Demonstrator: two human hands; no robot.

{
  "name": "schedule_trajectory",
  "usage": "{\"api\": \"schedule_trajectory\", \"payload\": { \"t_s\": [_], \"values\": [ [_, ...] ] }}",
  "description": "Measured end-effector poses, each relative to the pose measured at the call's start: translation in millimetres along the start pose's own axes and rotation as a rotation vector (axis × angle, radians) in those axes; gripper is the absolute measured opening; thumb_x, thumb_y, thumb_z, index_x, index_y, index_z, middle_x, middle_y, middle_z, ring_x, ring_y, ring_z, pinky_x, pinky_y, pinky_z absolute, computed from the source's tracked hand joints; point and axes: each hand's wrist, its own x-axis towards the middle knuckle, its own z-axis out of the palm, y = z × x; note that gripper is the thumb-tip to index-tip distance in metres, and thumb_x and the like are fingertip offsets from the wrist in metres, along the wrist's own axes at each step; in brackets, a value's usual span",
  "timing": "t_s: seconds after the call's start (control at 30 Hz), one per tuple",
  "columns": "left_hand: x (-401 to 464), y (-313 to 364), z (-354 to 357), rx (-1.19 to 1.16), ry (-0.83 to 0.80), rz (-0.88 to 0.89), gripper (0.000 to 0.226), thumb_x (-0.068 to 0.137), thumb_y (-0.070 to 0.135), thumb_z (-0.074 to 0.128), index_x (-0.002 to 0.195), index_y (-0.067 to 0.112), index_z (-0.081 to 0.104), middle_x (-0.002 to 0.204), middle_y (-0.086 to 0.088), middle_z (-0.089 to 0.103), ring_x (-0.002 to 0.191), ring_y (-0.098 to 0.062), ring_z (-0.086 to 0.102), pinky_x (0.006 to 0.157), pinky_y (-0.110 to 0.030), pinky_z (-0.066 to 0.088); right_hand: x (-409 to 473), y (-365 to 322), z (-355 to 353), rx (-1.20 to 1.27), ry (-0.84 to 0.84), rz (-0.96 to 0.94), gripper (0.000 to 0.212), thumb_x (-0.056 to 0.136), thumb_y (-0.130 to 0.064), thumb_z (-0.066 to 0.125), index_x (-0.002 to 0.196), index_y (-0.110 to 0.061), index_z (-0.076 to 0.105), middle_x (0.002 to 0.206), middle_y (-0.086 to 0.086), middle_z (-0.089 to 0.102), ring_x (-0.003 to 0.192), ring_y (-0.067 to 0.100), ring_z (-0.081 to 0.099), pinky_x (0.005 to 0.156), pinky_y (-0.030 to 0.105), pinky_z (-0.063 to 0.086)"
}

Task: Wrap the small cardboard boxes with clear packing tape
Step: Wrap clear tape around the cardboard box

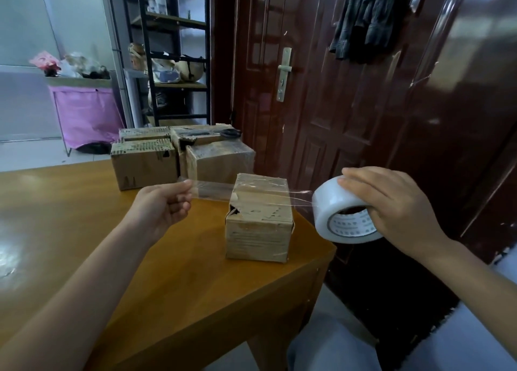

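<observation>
Head view: my right hand [391, 202] curls over the top of the tape roll [342, 212], fingers wrapped over its far edge and into the core, holding it tilted in the air off the right end of the table [98, 244]. My left hand [165, 205] pinches the free end of the clear tape strip [212, 190] between thumb and fingertips, the other fingers curled in. The strip runs taut from that pinch rightward across the top of the nearest small cardboard box [258, 219] to the roll; whether it already touches the box top I cannot tell.

That box stands on the near right corner of the wooden table, between my two hands. Its top flaps look ragged and torn, with a dark gap at the left edge, and some glossy tape already shows on the far part of its lid.

Farther back on the table sits a cluster of more cardboard boxes [144, 165], touching one another; the right one [221, 160] looks shiny with tape. A pair of black-handled scissors [221, 132] lies on top of the far boxes.

Beyond the table, on the right, is a dark red door [321, 90] with a metal handle [284, 69] and dark clothing [366, 15] hanging on it. Far left stands a black shelf rack [176, 51] and a purple-draped stand [86, 113].
</observation>
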Motion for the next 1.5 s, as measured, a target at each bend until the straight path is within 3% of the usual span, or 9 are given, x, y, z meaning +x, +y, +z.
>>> {"api": "schedule_trajectory", "payload": {
  "t_s": [0.17, 0.57, 0.87, 1.07, 1.17, 1.27, 1.3, 1.4, 1.5],
  "values": [
    [-1.4, -5.7, -6.0, 0.054, 0.032, -0.026, 0.017, 0.092, 0.009, 0.061, 0.076, 0.004, 0.062, 0.051, 0.000, 0.055, 0.041, -0.008, 0.052, 0.041, -0.016, 0.046, -1.3, -2.6, 7.7, -0.032, -0.021, -0.072, 0.048, 0.084, 0.007, 0.037, 0.124, -0.013, 0.055, 0.121, 0.011, 0.066, 0.112, 0.024, 0.055, 0.087, 0.034, 0.041],
    [-6.6, -21.1, -11.9, 0.089, 0.077, -0.178, 0.013, 0.091, 0.014, 0.064, 0.084, 0.004, 0.065, 0.057, -0.003, 0.057, 0.047, -0.011, 0.054, 0.042, -0.019, 0.048, -6.2, -8.5, 26.1, 0.010, -0.098, -0.038, 0.053, 0.078, 0.003, 0.033, 0.123, -0.017, 0.053, 0.120, 0.010, 0.066, 0.110, 0.024, 0.053, 0.084, 0.031, 0.036],
    [-4.0, -48.7, 31.6, 0.665, -0.020, -0.042, 0.020, 0.094, 0.021, 0.062, 0.086, 0.004, 0.064, 0.071, -0.007, 0.065, 0.053, -0.013, 0.059, 0.050, -0.020, 0.051, -6.3, -16.9, 36.1, 0.073, -0.159, -0.046, 0.049, 0.078, 0.000, 0.032, 0.118, -0.021, 0.052, 0.115, 0.007, 0.068, 0.106, 0.021, 0.051, 0.084, 0.030, 0.034],
    [-3.9, -59.3, 52.1, 0.806, -0.093, 0.012, 0.020, 0.098, 0.025, 0.055, 0.085, 0.010, 0.061, 0.071, -0.004, 0.065, 0.052, -0.010, 0.059, 0.050, -0.017, 0.050, -17.0, -8.4, 32.8, 0.116, -0.196, 0.044, 0.056, 0.073, -0.002, 0.028, 0.118, -0.024, 0.052, 0.116, 0.005, 0.067, 0.106, 0.019, 0.050, 0.085, 0.028, 0.032],
    [-5.5, -59.7, 53.8, 0.798, -0.100, 0.004, 0.019, 0.097, 0.024, 0.055, 0.096, 0.008, 0.065, 0.073, -0.006, 0.067, 0.050, -0.010, 0.060, 0.052, -0.019, 0.054, -18.3, -8.6, 34.8, 0.150, -0.174, 0.065, 0.058, 0.071, -0.002, 0.027, 0.117, -0.020, 0.057, 0.115, 0.006, 0.066, 0.105, 0.019, 0.049, 0.078, 0.034, 0.038],
    [-6.5, -59.3, 56.1, 0.675, -0.108, -0.089, 0.037, 0.097, 0.023, 0.058, 0.132, 0.012, 0.055, 0.082, -0.011, 0.070, 0.049, -0.010, 0.063, 0.049, -0.018, 0.052, -17.5, -10.2, 39.0, 0.165, -0.149, 0.076, 0.058, 0.071, 0.000, 0.028, 0.110, -0.010, 0.069, 0.114, 0.008, 0.067, 0.103, 0.021, 0.050, 0.076, 0.039, 0.047],
    [-6.1, -59.3, 56.7, 0.632, -0.110, -0.133, 0.041, 0.096, 0.021, 0.059, 0.135, 0.011, 0.052, 0.084, -0.012, 0.070, 0.050, -0.010, 0.063, 0.048, -0.018, 0.052, -17.9, -10.6, 39.8, 0.167, -0.141, 0.086, 0.057, 0.071, 0.002, 0.029, 0.108, -0.008, 0.070, 0.113, 0.008, 0.067, 0.103, 0.021, 0.050, 0.077, 0.041, 0.049],
    [-8.5, -58.4, 60.7, 0.565, -0.117, -0.182, 0.023, 0.097, 0.018, 0.058, 0.118, 0.009, 0.058, 0.082, -0.011, 0.068, 0.050, -0.010, 0.060, 0.047, -0.017, 0.051, -20.0, -11.7, 39.3, 0.175, -0.107, 0.119, 0.057, 0.065, 0.010, 0.038, 0.107, -0.008, 0.071, 0.112, 0.007, 0.067, 0.104, 0.020, 0.050, 0.078, 0.044, 0.051],
    [-10.8, -58.9, 63.9, 0.414, -0.068, -0.192, 0.011, 0.099, 0.018, 0.054, 0.104, 0.011, 0.061, 0.085, -0.007, 0.064, 0.063, -0.011, 0.058, 0.051, -0.017, 0.051, -20.5, -14.1, 36.8, 0.180, -0.100, 0.140, 0.058, 0.060, 0.014, 0.042, 0.106, -0.007, 0.072, 0.112, 0.008, 0.068, 0.104, 0.020, 0.049, 0.077, 0.045, 0.053]
  ]
}}
